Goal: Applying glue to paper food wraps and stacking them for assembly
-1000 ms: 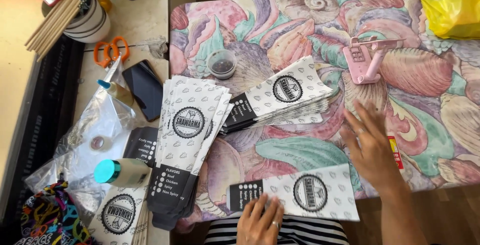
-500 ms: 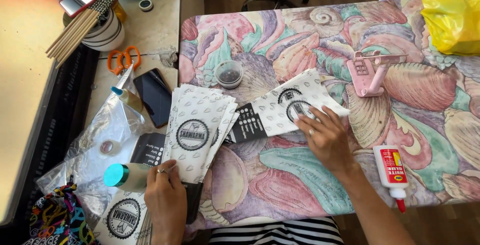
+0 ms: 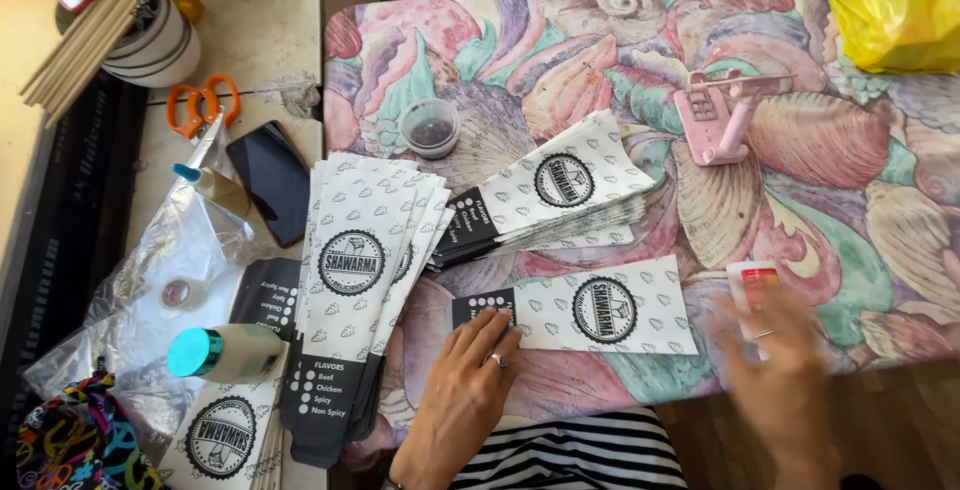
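Table (image 3: 860,210) under shell-patterned cloth, bearing 2 stacks of paper sleeves (image 3: 575,190), 1 single sleeve (image 3: 600,307), small lidded cup (image 3: 430,128), pink holder (image 3: 722,115), yellow bag (image 3: 895,5).

Counted on the shell-patterned table and the side counter

Two hands: the left hand (image 3: 470,390) and the blurred right hand (image 3: 785,370). One single paper sleeve (image 3: 585,308) lies alone; three stacks of sleeves, the sheets too many to count: a fanned stack (image 3: 365,250), a second stack (image 3: 560,185), a third stack (image 3: 225,435). One pair of orange scissors (image 3: 200,105), one dark phone (image 3: 270,180), one small lidded cup (image 3: 430,128), one pink holder (image 3: 722,115), one yellow bag (image 3: 895,5), three glue bottles (image 3: 225,352) (image 3: 212,188) (image 3: 752,285).
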